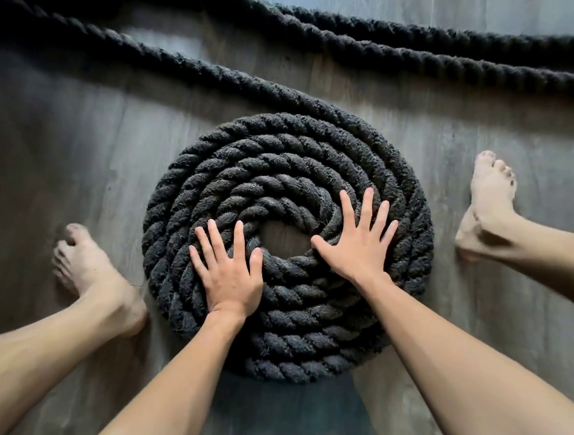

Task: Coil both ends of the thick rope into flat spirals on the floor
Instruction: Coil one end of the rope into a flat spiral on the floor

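Your left hand (230, 273) and right hand (360, 246) press flat, fingers spread, on the spiral (281, 163) at centre frame on the floor (67, 148); the rope (403, 53) trailing across the top looks heavy, stiff and rough, so grip it whole-handed near the spiral.

A thick black rope (351, 45) lies on a grey wood-plank floor (50, 150), one end wound into a flat spiral coil (282, 169). The left hand (229, 266) and right hand (359, 242) press flat on the coil, fingers spread, either side of its open centre. Bare feet flank the coil: left foot (91, 274), right foot (487, 201). Two loose rope lengths run beyond the coil.
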